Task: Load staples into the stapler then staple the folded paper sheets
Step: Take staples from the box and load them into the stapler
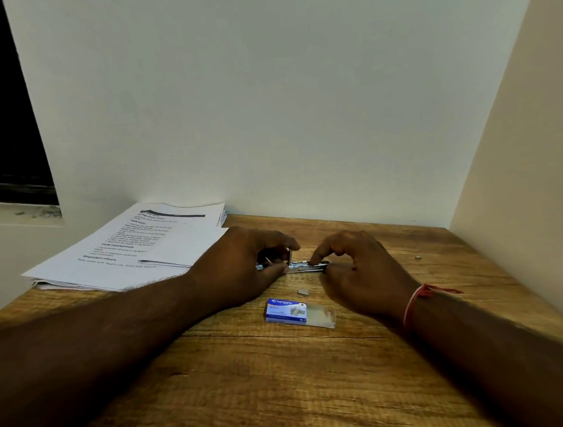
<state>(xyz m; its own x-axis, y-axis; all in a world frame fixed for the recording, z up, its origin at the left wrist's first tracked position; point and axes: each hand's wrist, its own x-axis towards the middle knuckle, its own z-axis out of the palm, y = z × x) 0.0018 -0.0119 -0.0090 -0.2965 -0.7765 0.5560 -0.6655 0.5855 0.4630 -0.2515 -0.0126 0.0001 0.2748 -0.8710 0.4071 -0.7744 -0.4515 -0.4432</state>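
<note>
Bare wooden surface (249, 378) lies nearest, then the blue staple box (287, 311), its tray slid partway out, and a loose staple strip (303, 292). Beyond lies the opened stapler (309, 266): the left hand (243, 261) has its grip clamped on the rear, and the right hand (361, 268) pinches the front. Printed sheets (128, 247) crowd the far left, overhanging the edge. Walls (301, 114) close the back and right.

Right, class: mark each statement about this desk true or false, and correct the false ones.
1. Both the left hand and right hand touch the stapler. True.
2. The staple box lies on the papers. False: it lies on the bare table, nearer the person than the stapler.
3. The staple box's inner tray is slid partly out. True.
4. The papers lie to the stapler's right. False: they lie to its left.
5. A red thread circles the left wrist. False: the right wrist.
</note>
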